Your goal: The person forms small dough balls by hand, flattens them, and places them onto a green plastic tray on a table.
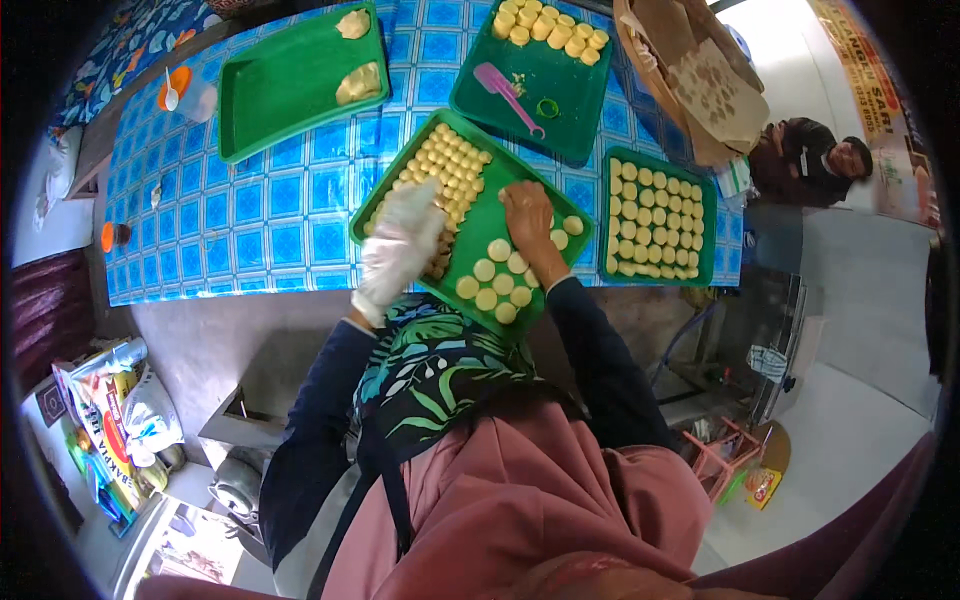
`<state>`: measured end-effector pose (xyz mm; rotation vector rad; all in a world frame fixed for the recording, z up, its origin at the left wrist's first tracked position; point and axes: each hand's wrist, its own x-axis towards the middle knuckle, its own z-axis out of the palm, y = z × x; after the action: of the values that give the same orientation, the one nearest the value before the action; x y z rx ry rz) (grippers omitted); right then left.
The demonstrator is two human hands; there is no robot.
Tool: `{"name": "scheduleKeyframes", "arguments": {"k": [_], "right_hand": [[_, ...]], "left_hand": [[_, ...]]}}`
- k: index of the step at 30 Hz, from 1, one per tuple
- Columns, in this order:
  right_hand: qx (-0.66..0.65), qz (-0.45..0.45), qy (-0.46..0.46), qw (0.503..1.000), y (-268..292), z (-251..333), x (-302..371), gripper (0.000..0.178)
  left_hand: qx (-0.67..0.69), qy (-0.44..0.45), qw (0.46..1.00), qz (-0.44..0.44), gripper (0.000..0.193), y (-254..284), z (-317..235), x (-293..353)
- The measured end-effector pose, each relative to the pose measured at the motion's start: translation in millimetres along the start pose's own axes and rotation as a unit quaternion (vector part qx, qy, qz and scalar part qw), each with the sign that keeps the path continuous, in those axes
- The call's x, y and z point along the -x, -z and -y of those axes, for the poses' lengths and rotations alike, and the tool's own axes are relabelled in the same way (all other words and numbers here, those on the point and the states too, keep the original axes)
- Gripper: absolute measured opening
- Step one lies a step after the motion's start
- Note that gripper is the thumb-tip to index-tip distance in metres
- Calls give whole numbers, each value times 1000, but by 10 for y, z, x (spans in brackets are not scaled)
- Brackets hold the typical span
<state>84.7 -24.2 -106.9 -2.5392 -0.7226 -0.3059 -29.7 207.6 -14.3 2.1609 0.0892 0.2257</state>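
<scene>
A green tray lies at the table's front edge, turned at an angle. Rows of small yellow dough balls crowd its left half; flat round pale pieces sit apart on the right. My left hand, in a clear plastic glove, is over the dough balls, its fingers too smeared to read. Bare, my right hand rests in the upper right of this tray, above the round pieces. Its fingers are curled down and closed, and what they hold, if anything, is hidden under them.
Behind, another green tray carries yellow cylinders, a pink spatula and a green ring. Dough lumps lie in a far-left tray. A right-hand tray holds rows of round pieces. An orange cup stands far left.
</scene>
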Motion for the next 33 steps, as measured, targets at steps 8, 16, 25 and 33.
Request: {"name": "scheduleKeyframes", "arguments": {"k": [8, 16, 25, 33], "right_hand": [[178, 147, 59, 971, 381, 95, 216, 34], [196, -96, 218, 951, 225, -105, -574, 48], [216, -66, 316, 921, -238, -140, -646, 75], [168, -78, 267, 946, -268, 75, -572, 71]], "left_hand": [[-367, -238, 889, 137, 60, -920, -7, -187], [-298, -185, 922, 164, 51, -786, -132, -269], [-77, -33, 989, -123, 29, -78, 100, 177], [-50, -2, 986, -161, 31, -27, 171, 310]]}}
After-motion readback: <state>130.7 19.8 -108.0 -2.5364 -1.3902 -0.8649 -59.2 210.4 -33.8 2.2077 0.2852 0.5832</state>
